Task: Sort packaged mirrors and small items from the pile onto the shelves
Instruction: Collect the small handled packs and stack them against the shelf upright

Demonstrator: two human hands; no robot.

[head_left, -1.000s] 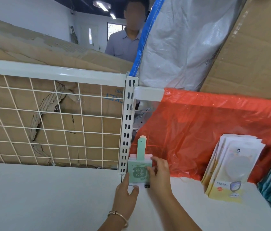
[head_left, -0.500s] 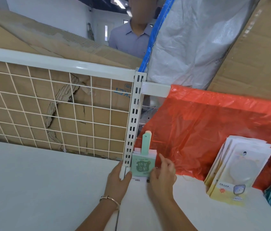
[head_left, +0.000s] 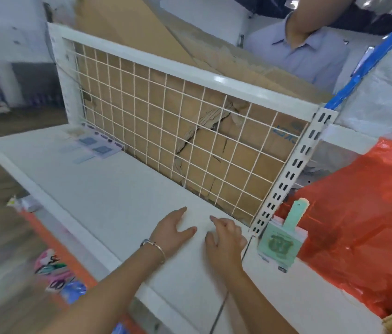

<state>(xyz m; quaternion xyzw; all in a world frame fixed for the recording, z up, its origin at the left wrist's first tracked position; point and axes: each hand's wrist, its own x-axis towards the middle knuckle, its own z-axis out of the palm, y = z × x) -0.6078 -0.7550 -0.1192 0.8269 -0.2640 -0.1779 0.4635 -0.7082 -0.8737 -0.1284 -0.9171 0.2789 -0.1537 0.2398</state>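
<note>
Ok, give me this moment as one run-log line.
left hand: flat on white shelf, empty | right hand: on shelf, empty | green mirror pack: standing beside slotted post, clear of both hands

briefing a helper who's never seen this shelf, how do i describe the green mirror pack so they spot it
Find the white slotted upright where the wire grid panel ends. At its foot, on the white shelf, the green mirror pack stands in front of the red plastic sheet. It is the only mint green item there, with a paddle-shaped handle pointing up.
</note>
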